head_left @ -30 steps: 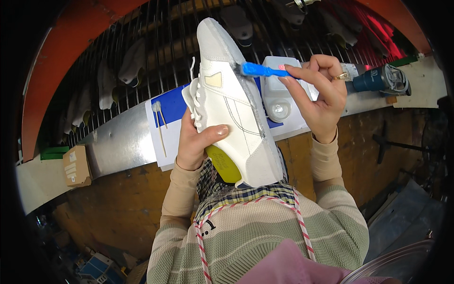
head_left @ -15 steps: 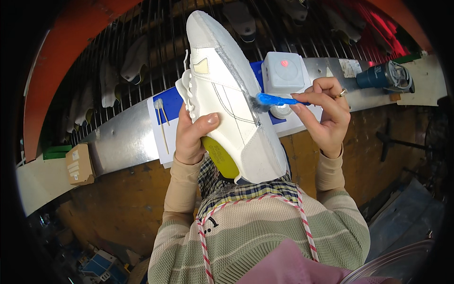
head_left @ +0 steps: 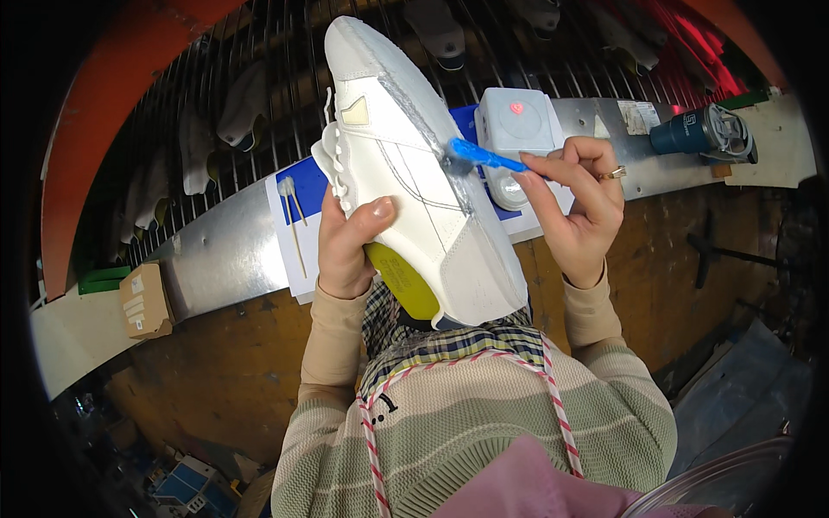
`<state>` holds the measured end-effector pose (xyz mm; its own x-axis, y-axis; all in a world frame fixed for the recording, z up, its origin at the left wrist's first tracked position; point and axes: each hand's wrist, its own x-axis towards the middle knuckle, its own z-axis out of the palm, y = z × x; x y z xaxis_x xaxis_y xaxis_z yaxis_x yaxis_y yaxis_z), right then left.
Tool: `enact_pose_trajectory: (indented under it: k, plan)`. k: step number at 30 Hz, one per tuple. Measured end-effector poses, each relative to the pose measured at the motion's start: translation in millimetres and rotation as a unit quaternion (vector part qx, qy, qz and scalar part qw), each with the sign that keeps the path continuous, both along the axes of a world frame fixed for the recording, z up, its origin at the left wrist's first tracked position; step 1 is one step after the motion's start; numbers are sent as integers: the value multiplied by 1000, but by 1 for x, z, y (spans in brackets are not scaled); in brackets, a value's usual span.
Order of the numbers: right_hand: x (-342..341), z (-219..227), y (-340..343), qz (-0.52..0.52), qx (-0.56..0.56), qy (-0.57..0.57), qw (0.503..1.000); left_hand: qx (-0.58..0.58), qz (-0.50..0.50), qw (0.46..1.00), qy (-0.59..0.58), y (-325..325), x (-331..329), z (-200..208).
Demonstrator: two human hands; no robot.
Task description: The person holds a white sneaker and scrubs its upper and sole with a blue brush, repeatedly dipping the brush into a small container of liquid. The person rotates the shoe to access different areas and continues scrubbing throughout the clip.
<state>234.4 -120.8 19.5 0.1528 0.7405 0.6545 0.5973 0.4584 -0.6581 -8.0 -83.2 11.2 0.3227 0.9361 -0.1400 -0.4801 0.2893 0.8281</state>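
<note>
My left hand (head_left: 352, 237) grips a white sneaker upper (head_left: 401, 173) at its collar, thumb on the outer side. The shoe is tipped on its side, toe pointing away and heel towards me. A yellow-green insole shows in its opening. A greyish, wet-looking band runs along the lower edge. Between thumb and fingers, my right hand (head_left: 580, 203) pinches a blue-handled brush (head_left: 488, 155). Its dark bristles touch that lower edge at about the middle of the shoe.
Behind the shoe, a white lidded container (head_left: 518, 125) and a small round pot (head_left: 505, 190) stand on blue-and-white sheets. Two thin brushes (head_left: 294, 207) lie to the left. Further off are a roller conveyor with more shoes, a teal tumbler (head_left: 691, 134) and a cardboard box (head_left: 145, 302).
The brush has moved slightly left and away from me along the shoe's lower edge, with my right hand following. The shoe's toe has shifted a little left.
</note>
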Motion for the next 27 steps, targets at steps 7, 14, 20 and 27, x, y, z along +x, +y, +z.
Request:
enact_pose_trajectory:
  k: [7,14,20,27]
  plan:
    - [1,0,20,-9,86,-33,996,1,-10,1000,-2,-2,-2,-1]
    - [14,11,8,73,1,-25,997,9,10,1000,9,4,-8,1]
    - [21,19,-3,101,-29,-50,993,13,23,999,24,7,-12,0]
    - [48,-8,-10,78,-252,32,964,-54,40,997,-35,13,-24,-20]
